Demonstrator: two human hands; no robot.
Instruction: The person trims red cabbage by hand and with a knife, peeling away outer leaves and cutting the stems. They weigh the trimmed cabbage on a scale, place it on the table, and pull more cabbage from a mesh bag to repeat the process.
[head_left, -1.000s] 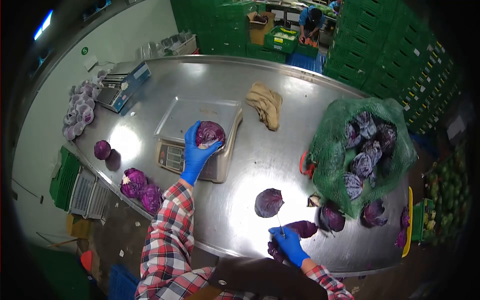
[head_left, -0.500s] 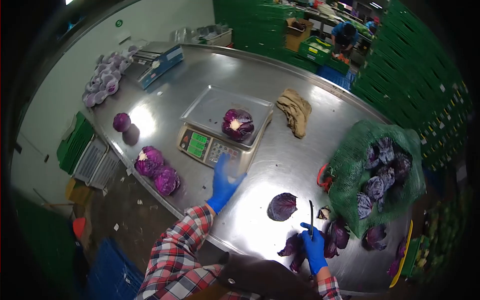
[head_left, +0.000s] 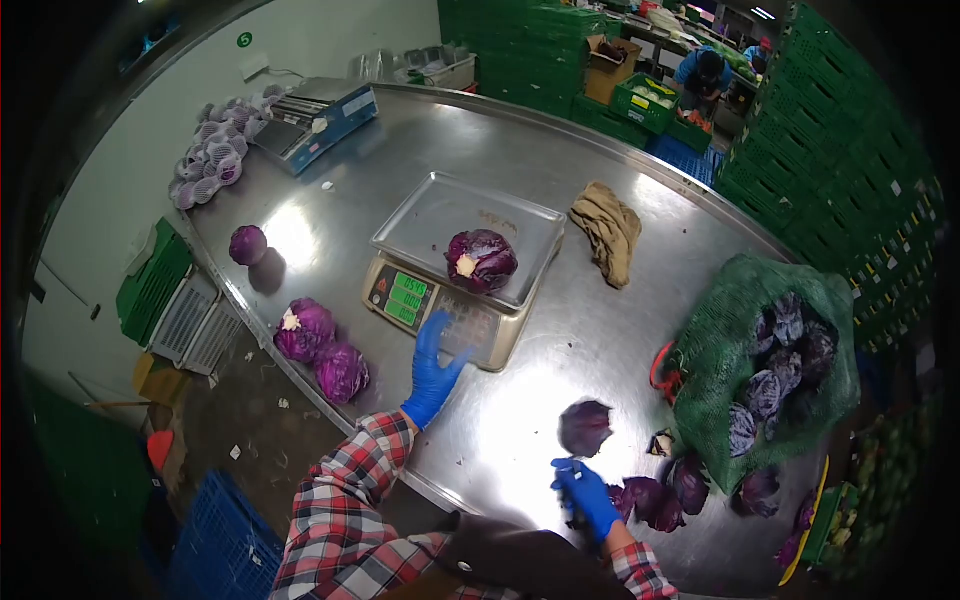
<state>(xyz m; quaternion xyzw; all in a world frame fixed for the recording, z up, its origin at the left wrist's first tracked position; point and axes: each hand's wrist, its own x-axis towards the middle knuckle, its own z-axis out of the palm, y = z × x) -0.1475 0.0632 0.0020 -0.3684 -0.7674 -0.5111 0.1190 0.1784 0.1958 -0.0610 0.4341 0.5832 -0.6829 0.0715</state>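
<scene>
A red cabbage [head_left: 488, 255] with a pale cut stem rests on the tray of a digital scale [head_left: 400, 300] with a lit green display. My left hand [head_left: 435, 378], in a blue glove, is open at the scale's front edge by the keypad, thumb and fingers apart. Low on the right, my blue-gloved right hand [head_left: 590, 498] is closed around a knife, whose blade is mostly hidden now. Just above that hand lies a loose cabbage leaf [head_left: 585, 427]. More dark leaves [head_left: 655, 503] and a small stem piece [head_left: 661, 443] lie to its right.
Two cabbages [head_left: 340, 373] and a smaller one [head_left: 248, 245] sit along the left edge. A green mesh sack [head_left: 710, 370] of cabbages stands right, a brown cloth [head_left: 610, 230] behind the scale. Stacked green crates [head_left: 820, 130] and a person [head_left: 700, 75] are beyond the table.
My right hand has moved left, and the knife blade no longer stands up in view. My left hand has drawn slightly back from the keypad. The cabbage on the tray looks slightly turned.
</scene>
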